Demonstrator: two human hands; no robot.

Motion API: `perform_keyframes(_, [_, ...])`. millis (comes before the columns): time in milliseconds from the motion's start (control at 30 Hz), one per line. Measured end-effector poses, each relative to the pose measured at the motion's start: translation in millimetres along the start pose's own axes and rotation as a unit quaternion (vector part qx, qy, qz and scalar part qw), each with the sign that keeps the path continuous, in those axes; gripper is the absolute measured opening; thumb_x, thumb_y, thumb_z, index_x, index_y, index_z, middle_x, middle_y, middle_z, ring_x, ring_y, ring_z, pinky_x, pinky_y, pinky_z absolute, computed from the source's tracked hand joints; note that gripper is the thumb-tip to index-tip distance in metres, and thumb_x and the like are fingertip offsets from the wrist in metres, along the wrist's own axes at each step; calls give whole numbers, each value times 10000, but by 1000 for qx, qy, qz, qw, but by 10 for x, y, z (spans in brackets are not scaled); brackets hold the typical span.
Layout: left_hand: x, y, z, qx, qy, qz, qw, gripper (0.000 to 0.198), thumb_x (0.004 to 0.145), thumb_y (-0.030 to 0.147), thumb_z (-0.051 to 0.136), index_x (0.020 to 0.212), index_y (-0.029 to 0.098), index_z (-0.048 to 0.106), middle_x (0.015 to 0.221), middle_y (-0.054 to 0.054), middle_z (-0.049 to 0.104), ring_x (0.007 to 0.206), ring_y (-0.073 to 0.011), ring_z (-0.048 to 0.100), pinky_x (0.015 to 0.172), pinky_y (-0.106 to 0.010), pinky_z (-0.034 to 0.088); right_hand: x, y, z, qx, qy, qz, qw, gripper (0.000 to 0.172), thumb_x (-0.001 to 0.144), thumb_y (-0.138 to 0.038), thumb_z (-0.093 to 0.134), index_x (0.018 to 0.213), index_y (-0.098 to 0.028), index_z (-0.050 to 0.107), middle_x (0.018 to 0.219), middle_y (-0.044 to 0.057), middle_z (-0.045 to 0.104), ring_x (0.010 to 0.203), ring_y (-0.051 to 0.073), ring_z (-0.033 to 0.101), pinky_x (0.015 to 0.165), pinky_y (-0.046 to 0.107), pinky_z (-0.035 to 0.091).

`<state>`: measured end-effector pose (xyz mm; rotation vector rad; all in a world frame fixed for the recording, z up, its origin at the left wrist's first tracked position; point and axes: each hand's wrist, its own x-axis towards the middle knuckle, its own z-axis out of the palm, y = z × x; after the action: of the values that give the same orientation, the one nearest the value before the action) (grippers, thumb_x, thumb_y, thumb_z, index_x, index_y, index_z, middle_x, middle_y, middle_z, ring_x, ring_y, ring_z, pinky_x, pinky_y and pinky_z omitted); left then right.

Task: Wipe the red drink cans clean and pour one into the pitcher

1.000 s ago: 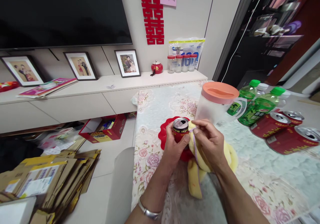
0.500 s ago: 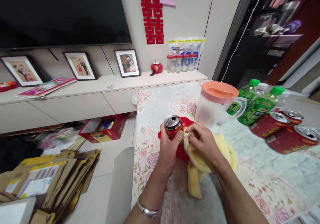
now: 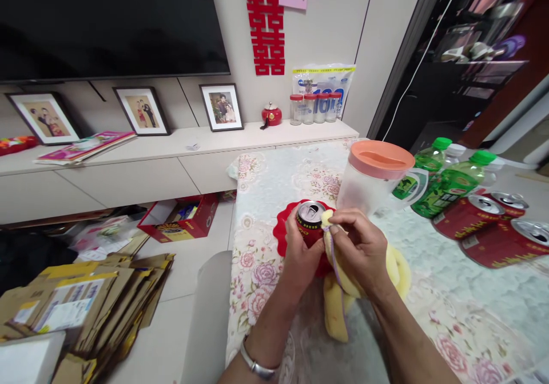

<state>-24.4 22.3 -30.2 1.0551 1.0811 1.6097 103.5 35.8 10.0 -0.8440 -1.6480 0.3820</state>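
The left hand [image 3: 300, 258] has its fingers [image 3: 295, 228] wrapped tight around a red can [image 3: 309, 225], upright over a red plate [image 3: 281, 235] on the tabletop [image 3: 450, 281]. The right hand [image 3: 362, 250] pinches a yellow cloth [image 3: 332, 310] against the can's right side, with a lidded pitcher [image 3: 369, 178] just behind.

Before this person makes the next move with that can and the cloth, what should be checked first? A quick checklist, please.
1. Grip: the left hand has its fingers wrapped round the red metal drink can: ok.
2. Can upright, top facing up: ok.
3. Can empty: cannot tell, its opening is dark.
4. Cloth: the right hand holds the soft yellow cloth against the can: ok.
5. Room behind: the clear plastic jug with orange lid stands apart from the hands, though close: ok.
6. Can resting on the red scalloped plate: cannot tell.
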Motion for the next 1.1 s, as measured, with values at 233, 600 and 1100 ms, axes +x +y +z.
perform_keyframes(233, [-43,-46,37,43,48,23,998,698,768,262,854,1386,302,531,1358,-99,624,1308,-351,562,1118,-518,456,-6,-107,27,-69,-73,-151,983,311,919,-58,580,1123,-269,682,966,60,699,868,198,696,704,328,579])
perform_keyframes(600, [-41,-8,57,24,35,-9,999,710,757,292,870,1366,282,505,1343,-93,640,1256,-322,607,1089,-471,479,-9,-77,62,-115,4,-113,987,161,927,-106,675,982,-234,755,946,70,654,834,184,688,723,321,589])
perform_keyframes(1100, [-130,-112,154,344,90,68,932,433,992,245,529,1423,248,482,1327,-142,635,1252,-347,588,1065,-560,421,-73,-140,118,-181,-13,-212,960,213,930,-53,624,930,-244,718,830,28,694,712,154,667,639,261,566])
